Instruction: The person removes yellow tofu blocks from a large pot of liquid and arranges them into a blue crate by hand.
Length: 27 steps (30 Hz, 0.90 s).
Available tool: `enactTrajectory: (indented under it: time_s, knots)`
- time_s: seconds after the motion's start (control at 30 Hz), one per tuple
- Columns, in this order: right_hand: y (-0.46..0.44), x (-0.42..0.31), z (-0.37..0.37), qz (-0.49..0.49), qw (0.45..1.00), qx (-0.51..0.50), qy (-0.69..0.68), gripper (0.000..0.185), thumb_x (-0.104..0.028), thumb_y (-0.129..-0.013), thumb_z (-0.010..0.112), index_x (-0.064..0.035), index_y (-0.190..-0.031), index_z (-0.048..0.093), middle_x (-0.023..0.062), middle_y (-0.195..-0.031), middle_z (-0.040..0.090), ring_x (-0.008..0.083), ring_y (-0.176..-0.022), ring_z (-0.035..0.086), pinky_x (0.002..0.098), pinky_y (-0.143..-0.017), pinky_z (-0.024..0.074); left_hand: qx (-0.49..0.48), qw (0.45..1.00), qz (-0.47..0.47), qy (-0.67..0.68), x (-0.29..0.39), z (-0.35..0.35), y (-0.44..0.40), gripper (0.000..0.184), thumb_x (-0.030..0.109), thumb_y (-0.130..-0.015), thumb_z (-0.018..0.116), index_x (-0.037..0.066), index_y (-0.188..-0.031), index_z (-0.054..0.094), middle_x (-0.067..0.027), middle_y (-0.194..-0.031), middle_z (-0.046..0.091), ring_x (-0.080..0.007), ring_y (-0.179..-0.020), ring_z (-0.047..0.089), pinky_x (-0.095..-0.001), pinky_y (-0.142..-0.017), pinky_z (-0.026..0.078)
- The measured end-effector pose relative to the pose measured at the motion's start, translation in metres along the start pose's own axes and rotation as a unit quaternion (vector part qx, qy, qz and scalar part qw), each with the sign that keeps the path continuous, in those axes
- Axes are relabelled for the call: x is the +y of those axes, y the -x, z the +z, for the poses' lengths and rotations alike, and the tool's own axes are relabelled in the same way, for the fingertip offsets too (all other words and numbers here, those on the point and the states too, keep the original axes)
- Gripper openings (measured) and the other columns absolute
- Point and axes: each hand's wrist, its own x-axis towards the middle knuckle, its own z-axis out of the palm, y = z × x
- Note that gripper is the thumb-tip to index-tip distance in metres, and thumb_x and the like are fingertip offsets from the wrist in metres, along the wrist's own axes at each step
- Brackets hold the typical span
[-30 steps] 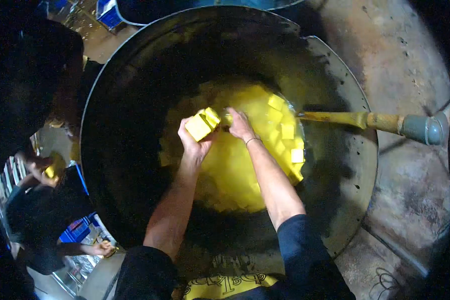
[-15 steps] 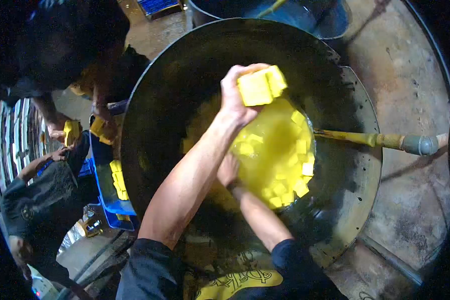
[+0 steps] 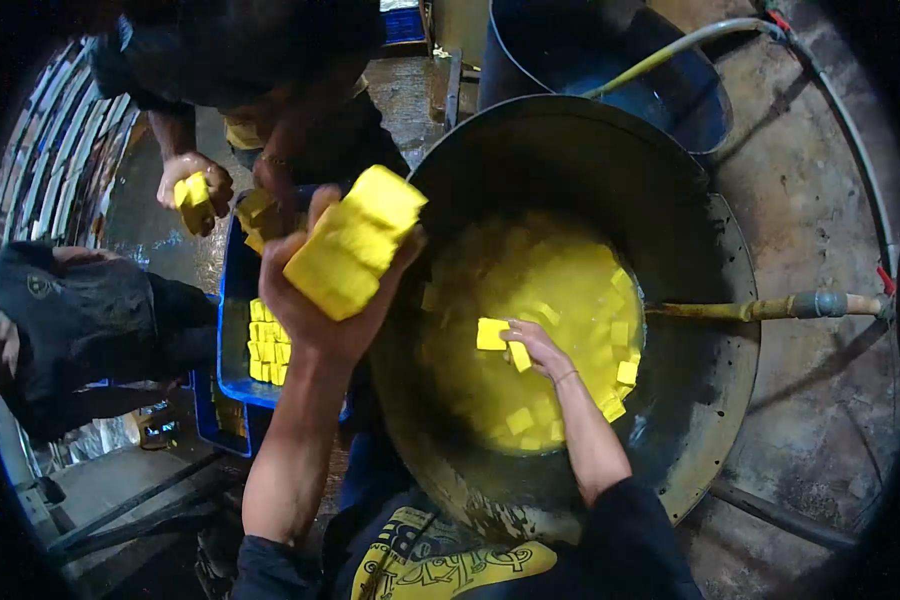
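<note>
Yellow blocks [image 3: 355,245] sit in both hands [image 3: 315,325], more in the vat [image 3: 705,400] below.

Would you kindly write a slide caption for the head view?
Left hand and right hand each hold yellow blocks at a round vat of yellow liquid.

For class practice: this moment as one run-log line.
left hand: holds yellow blocks | right hand: holds yellow pieces over vat | blue crate: stacked blocks

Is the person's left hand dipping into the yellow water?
No, the left hand is up in the air, holding yellow blocks clear of the yellow water.
</note>
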Motion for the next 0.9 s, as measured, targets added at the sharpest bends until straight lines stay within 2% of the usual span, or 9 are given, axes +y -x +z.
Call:
enactTrajectory:
  time_s: [0.17,0.4,0.47,0.5,0.67,0.73,0.83,0.87,0.9]
  knots:
    - [0.099,-0.116,0.098,-0.129,0.981,-0.123,0.078,0.048,-0.014,-0.079,0.068,0.0035,-0.121,0.053,0.0087,-0.098,0.064,0.0119,-0.073,0.060,0.0250,-0.061,0.0492,0.155,0.987,0.019,0.032,0.037,-0.046,0.043,0.050,0.038,-0.077,0.049,0.010,-0.118,0.053,-0.0138,-0.122,0.055,-0.0346,-0.117,0.050,-0.0554,-0.103,0.033]
    - [0.146,-0.187,0.282,-0.197,0.925,-0.023,0.324,0.039,-0.020,-0.072,0.076,0.0014,-0.102,0.064,0.0061,-0.084,0.066,0.0102,-0.078,0.060,0.0253,-0.070,0.0481,0.179,0.980,-0.058,-0.063,0.056,-0.097,0.058,0.043,0.032,-0.074,0.048,0.006,-0.108,0.054,-0.0120,-0.104,0.059,-0.0279,-0.098,0.057,-0.0401,-0.088,0.046]
    - [0.114,-0.169,0.313,-0.353,0.826,0.035,0.438,0.029,-0.023,-0.071,0.073,0.0011,-0.087,0.066,0.0127,-0.083,0.068,0.0187,-0.068,0.065,0.0309,-0.064,0.0502,0.153,0.986,-0.073,-0.008,0.065,-0.120,0.064,0.042,0.030,-0.075,0.047,0.004,-0.108,0.053,-0.0119,-0.102,0.059,-0.0276,-0.098,0.057,-0.0396,-0.088,0.045]
    - [0.106,-0.166,0.336,-0.336,0.828,0.070,0.443,0.030,-0.025,-0.070,0.073,0.0028,-0.078,0.065,0.0166,-0.079,0.066,0.0234,-0.071,0.066,0.0331,-0.067,0.0500,0.134,0.987,-0.077,0.033,0.075,-0.121,0.069,0.041,0.030,-0.076,0.046,0.004,-0.108,0.053,-0.0120,-0.103,0.059,-0.0277,-0.097,0.057,-0.0390,-0.088,0.045]
    - [0.060,-0.130,0.387,-0.330,0.868,0.042,0.369,0.043,-0.020,-0.071,0.076,-0.0018,-0.105,0.057,0.0125,-0.094,0.062,0.0197,-0.087,0.061,0.0319,-0.075,0.0488,0.214,0.963,-0.102,0.130,0.122,-0.167,0.084,0.041,0.031,-0.079,0.047,0.004,-0.108,0.055,-0.0126,-0.102,0.060,-0.0275,-0.093,0.059,-0.0384,-0.086,0.047]
    - [0.051,-0.123,0.409,-0.281,0.896,0.017,0.343,0.050,-0.018,-0.072,0.076,-0.0026,-0.114,0.053,0.0119,-0.103,0.059,0.0140,-0.093,0.057,0.0299,-0.077,0.0478,0.240,0.963,-0.118,-0.026,0.139,-0.184,0.085,0.034,0.036,-0.082,0.043,0.009,-0.099,0.054,-0.0101,-0.098,0.060,-0.0241,-0.097,0.057,-0.0393,-0.089,0.044]
    - [0.018,-0.105,0.434,-0.408,0.708,0.207,0.538,0.077,-0.025,-0.068,0.078,-0.0028,-0.131,0.039,0.0139,-0.131,0.042,0.0237,-0.119,0.042,0.0356,-0.101,0.0354,0.216,0.951,-0.177,0.130,0.150,-0.209,0.099,0.030,0.036,-0.082,0.045,0.011,-0.094,0.057,-0.0110,-0.094,0.062,-0.0258,-0.087,0.060,-0.0385,-0.081,0.049]
    - [0.001,-0.093,0.429,-0.405,0.710,0.198,0.542,0.077,-0.025,-0.068,0.078,-0.0028,-0.131,0.039,0.0139,-0.131,0.042,0.0237,-0.119,0.042,0.0356,-0.101,0.0354,0.187,0.935,-0.203,0.221,0.151,-0.225,0.104,0.030,0.037,-0.083,0.046,0.012,-0.095,0.057,-0.0106,-0.094,0.062,-0.0260,-0.088,0.060,-0.0381,-0.081,0.049]
    - [-0.022,-0.071,0.416,-0.341,0.795,0.095,0.492,0.078,-0.029,-0.068,0.077,-0.0013,-0.130,0.039,0.0172,-0.131,0.041,0.0266,-0.121,0.041,0.0369,-0.102,0.0333,0.124,0.931,-0.224,0.262,0.155,-0.237,0.108,0.032,0.043,-0.084,0.045,0.014,-0.091,0.056,-0.0091,-0.092,0.062,-0.0250,-0.083,0.061,-0.0370,-0.075,0.050]
